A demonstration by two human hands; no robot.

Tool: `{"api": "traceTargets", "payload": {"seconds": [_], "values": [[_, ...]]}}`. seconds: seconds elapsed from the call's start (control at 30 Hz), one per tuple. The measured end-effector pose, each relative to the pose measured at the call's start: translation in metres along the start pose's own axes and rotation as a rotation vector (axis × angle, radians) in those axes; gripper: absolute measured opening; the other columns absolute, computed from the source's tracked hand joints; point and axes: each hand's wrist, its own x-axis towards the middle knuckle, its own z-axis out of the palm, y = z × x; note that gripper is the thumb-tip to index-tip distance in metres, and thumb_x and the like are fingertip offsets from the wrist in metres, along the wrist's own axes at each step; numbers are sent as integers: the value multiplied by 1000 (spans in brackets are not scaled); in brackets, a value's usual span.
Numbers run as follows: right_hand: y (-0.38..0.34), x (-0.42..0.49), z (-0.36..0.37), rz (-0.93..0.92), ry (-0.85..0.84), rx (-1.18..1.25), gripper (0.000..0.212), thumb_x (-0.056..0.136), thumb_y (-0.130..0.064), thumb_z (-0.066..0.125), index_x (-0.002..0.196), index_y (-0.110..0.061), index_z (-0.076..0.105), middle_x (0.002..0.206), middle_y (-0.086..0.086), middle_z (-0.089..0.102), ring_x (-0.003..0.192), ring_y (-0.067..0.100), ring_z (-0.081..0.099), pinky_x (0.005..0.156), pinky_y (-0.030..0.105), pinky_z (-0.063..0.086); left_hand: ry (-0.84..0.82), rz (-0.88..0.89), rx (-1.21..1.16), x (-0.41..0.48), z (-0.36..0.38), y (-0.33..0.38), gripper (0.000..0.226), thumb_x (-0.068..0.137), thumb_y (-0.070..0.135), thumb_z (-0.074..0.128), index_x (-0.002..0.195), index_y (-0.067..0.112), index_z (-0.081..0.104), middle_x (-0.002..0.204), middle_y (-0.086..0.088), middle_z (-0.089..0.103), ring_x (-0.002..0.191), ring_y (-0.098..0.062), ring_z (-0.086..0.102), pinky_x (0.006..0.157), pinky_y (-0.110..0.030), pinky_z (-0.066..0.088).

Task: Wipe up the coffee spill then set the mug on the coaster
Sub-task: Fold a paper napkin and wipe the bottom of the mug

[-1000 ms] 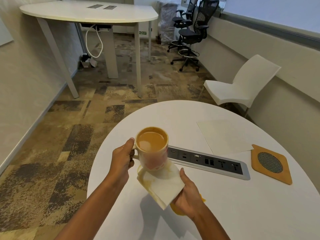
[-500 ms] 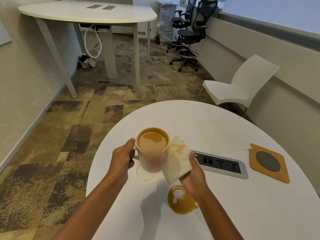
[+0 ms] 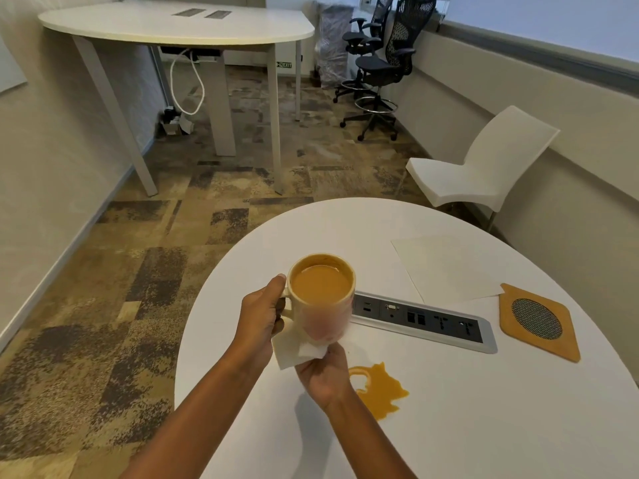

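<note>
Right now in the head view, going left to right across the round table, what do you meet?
Left hand → mug → coffee spill → power strip → coaster. The napkin under the mug overlaps it, so it is left out.

The right hand has moved the napkin from beside the mug, where it was held half a second ago, to a position under the base of the mug, with the fingers pinching the napkin from below. The coffee ring that lay on the table under the mug half a second ago is now hidden by the napkin and hand. The coffee spill, covered by the right hand one second ago, now lies exposed just beside the right wrist.
</note>
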Motion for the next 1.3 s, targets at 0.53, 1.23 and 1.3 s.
{"api": "traceTargets", "payload": {"seconds": [0.53, 1.23, 1.3], "values": [[-35, -39, -22, 93, 171, -354, 78, 14, -2, 92, 88, 10, 71, 92, 27, 71, 76, 36, 72, 65, 45, 59, 61, -3, 50, 4, -9, -3, 36, 92, 24, 46, 58, 13, 49, 28, 13, 36, 42, -11, 31, 47, -22, 26], [-88, 33, 16, -317, 393, -1941, 46, 101, -24, 26, 146, -16, 23, 153, 8, 27, 142, 26, 25, 114, 37, 22, 200, -8, -15, 52, -49, -33, 27, 92, 22, 46, 67, 12, 45, 56, 0, 26, 53, -12, 21, 50, -24, 19], [-81, 51, 1, -319, 354, -2242, 48, 101, -15, 24, 147, -12, 12, 158, 9, 9, 146, 24, 6, 118, 37, 9, 212, -13, -18, 58, -51, -37, 25, 92, 21, 46, 68, 12, 46, 58, -1, 27, 53, -12, 22, 50, -23, 20]]}}
